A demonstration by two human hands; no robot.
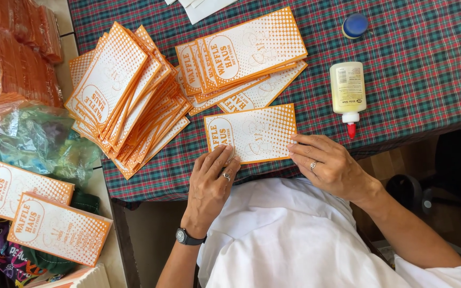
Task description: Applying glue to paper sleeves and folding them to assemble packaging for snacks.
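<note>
head view: orange-and-white paper sleeve [252, 133] lies flat on the plaid tablecloth [412, 80]. left hand [212, 181] presses its lower left corner with fingers together; right hand [329, 165] fingertips, slightly spread, seemingly pin the right edge.

Soft, even daylight falls on the plaid table [412, 80], bright on the white shirt [278, 234] almost to washing out, with faint short shadows under the cards [252, 132], mild glare on the plastic bags [44, 141], dim corners at right, and sharp focus
</note>
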